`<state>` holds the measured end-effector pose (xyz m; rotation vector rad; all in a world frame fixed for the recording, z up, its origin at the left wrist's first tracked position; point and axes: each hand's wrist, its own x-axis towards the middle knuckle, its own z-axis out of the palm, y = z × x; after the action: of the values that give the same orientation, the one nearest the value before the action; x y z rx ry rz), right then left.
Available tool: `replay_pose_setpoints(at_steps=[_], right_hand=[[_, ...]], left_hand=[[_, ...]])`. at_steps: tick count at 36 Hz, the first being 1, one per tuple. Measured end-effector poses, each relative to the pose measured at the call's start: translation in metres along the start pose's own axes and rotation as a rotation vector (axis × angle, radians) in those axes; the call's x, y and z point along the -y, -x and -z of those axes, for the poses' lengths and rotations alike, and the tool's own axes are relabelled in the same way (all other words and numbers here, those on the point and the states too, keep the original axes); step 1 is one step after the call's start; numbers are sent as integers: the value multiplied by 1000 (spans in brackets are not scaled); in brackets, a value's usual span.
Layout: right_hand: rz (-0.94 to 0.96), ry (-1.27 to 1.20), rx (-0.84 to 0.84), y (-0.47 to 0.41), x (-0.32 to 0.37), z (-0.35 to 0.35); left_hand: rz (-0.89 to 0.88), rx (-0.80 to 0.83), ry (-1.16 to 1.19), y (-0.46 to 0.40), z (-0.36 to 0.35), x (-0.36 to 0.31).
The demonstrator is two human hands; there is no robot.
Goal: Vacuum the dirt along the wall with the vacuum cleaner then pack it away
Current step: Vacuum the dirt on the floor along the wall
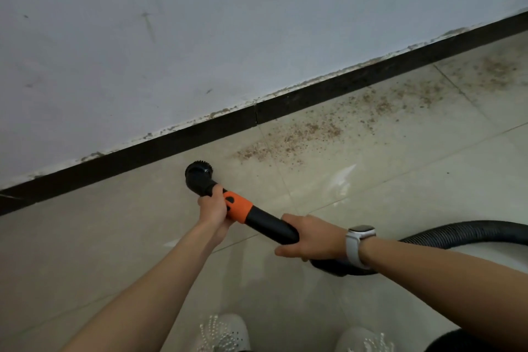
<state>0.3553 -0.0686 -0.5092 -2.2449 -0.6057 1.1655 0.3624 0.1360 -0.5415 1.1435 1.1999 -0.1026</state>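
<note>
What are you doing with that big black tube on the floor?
A person is vacuuming. The left hand grips the vacuum wand near its orange collar, and the right hand grips it further back. The round brush head points at the floor near the dark baseboard. Brown dirt lies to its right along the wall, not yet picked up.

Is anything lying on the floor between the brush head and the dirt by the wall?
Nothing visible does. The brush head sits near the black skirting, and only bare tile lies between it and the dirt further right along the wall. The left hand and right hand grip the tube.
</note>
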Motion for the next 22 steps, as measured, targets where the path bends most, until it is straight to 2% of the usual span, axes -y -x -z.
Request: replay_pose_setpoints(at_steps=[8,13,22], right_hand=[[-94,271,-34,16,-20,3],[-98,390,-42,17,-27,-14],[-59,291,-96,-4,-12,-35]], left_hand=[[-12,7,7,-3,-16,7],[-58,-80,-75,-8,-17,27],[-126,-46,-226,-13,-12,37]])
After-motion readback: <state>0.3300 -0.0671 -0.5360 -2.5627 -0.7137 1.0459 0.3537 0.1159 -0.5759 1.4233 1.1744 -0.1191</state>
